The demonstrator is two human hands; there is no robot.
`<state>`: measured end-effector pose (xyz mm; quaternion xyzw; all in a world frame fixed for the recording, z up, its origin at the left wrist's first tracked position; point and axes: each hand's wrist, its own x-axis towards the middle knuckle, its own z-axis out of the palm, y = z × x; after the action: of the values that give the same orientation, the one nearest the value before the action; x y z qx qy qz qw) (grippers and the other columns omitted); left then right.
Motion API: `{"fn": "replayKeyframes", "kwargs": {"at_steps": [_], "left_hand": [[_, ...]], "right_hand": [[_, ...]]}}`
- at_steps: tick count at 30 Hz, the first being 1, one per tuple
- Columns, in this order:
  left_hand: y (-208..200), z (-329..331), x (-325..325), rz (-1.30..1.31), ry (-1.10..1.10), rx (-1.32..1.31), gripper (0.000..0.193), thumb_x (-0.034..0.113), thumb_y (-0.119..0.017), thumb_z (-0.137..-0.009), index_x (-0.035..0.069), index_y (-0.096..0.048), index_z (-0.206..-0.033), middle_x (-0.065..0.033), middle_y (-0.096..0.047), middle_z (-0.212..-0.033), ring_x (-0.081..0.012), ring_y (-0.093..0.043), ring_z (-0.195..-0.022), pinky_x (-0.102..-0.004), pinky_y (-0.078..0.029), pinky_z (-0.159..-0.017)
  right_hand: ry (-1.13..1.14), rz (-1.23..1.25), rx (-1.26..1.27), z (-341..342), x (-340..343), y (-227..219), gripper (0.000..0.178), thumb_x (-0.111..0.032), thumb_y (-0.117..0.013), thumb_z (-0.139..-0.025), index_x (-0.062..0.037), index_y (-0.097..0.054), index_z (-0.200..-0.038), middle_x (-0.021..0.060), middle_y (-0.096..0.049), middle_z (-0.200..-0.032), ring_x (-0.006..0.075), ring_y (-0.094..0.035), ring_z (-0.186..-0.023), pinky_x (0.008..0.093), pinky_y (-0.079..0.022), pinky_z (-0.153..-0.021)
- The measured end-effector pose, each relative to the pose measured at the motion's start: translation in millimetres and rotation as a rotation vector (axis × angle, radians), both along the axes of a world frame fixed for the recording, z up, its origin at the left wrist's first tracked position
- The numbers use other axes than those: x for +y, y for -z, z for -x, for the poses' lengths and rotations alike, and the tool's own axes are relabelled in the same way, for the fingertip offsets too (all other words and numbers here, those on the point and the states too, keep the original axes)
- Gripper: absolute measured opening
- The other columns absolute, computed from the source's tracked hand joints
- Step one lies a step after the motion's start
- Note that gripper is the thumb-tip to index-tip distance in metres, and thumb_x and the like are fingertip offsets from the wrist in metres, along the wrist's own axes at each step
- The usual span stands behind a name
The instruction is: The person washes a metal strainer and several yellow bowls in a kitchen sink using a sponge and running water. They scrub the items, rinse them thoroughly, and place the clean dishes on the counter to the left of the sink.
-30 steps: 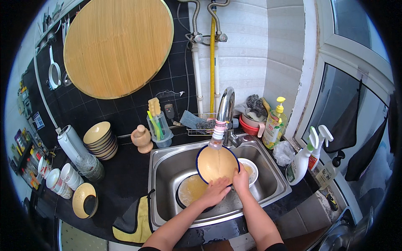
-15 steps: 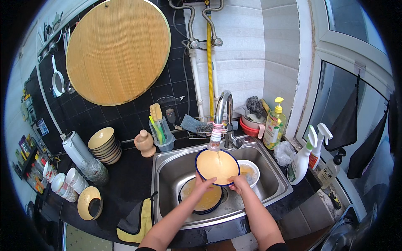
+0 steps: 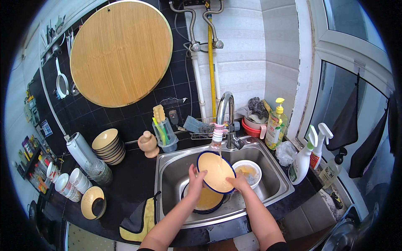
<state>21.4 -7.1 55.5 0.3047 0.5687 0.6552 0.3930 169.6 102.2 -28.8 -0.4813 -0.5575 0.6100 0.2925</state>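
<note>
A cream bowl with a dark blue rim point(image 3: 215, 170) is held tilted under the running faucet point(image 3: 226, 111), water falling into it. My left hand point(image 3: 195, 182) grips its left edge, thumb over the rim. On the lower right edge, my right hand point(image 3: 239, 183) holds the bowl with its fingers inside. Below, in the steel sink point(image 3: 168, 171), sits a larger dark-rimmed basin point(image 3: 208, 202) with yellowish contents, partly hidden by the bowl and my left arm. A white bowl point(image 3: 256, 180) holding cloudy liquid stands to the right of my held bowl.
Stacked bowls point(image 3: 109, 146), a wooden mortar point(image 3: 148, 144) and a utensil holder point(image 3: 168, 140) stand left of the sink. A yellow-grey cloth point(image 3: 142, 221) lies by its left edge. Right of it are a pump bottle point(image 3: 276, 125) and a spray bottle point(image 3: 300, 161).
The bowl has tipped and turned under the water, its right side now lower. My left hand has shifted up along its left edge; my right hand now reaches over the rim into it.
</note>
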Motion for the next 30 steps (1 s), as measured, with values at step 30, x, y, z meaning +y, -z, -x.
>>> {"fn": "replayKeyframes", "kwargs": {"at_steps": [30], "left_hand": [[29.5, 11.1, 2.0, 0.152, 0.182, 0.066, 0.05, -0.005, -0.041, -0.072, 0.001, -0.032, -0.12, -0.0186, -0.054, -0.098, -0.0335, -0.059, -0.083, -0.0394, -0.055, -0.051]], "right_hand": [[0.001, -0.208, -0.078, -44.7, -18.9, -35.0, 0.024, -0.006, -0.057, -0.073, 0.0037, -0.053, -0.094, 0.0082, -0.058, -0.064, 0.0135, -0.052, -0.04, 0.0251, -0.044, -0.034]]}}
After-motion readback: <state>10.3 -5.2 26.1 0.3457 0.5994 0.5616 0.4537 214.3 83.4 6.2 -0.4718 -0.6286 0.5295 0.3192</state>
